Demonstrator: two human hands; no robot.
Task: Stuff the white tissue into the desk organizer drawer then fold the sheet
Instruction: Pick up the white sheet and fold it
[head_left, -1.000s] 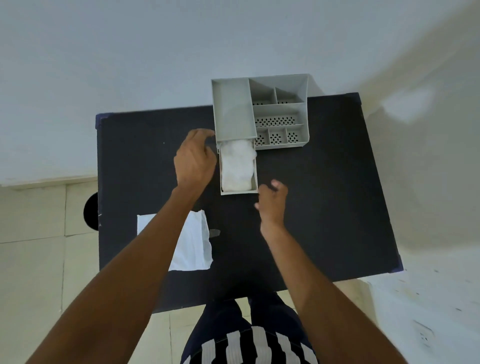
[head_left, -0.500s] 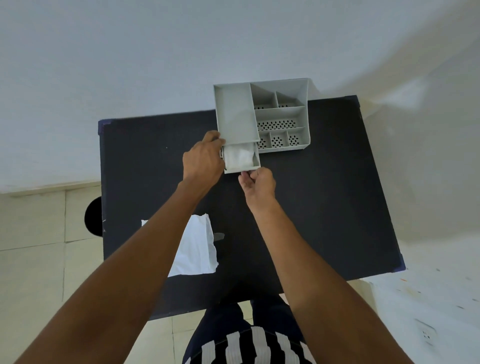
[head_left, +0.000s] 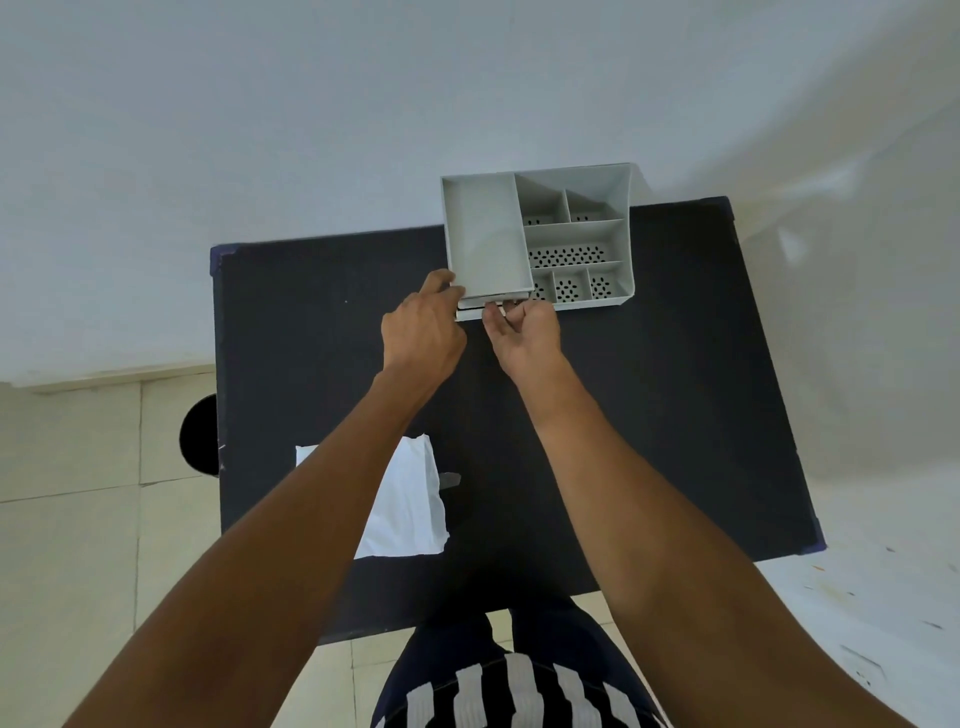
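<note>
Head view, grey organizer (head_left: 540, 234), drawer (head_left: 475, 313) nearly shut

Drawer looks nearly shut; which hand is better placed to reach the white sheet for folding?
Left, probably. The white sheet lies on the left part of the table, directly under the left forearm. The right hand sits at the drawer front, farther across.

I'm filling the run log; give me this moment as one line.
stage: closing drawer | left hand: steadying organizer | right hand: at drawer front | drawer: nearly shut | sheet: untouched on table
</note>
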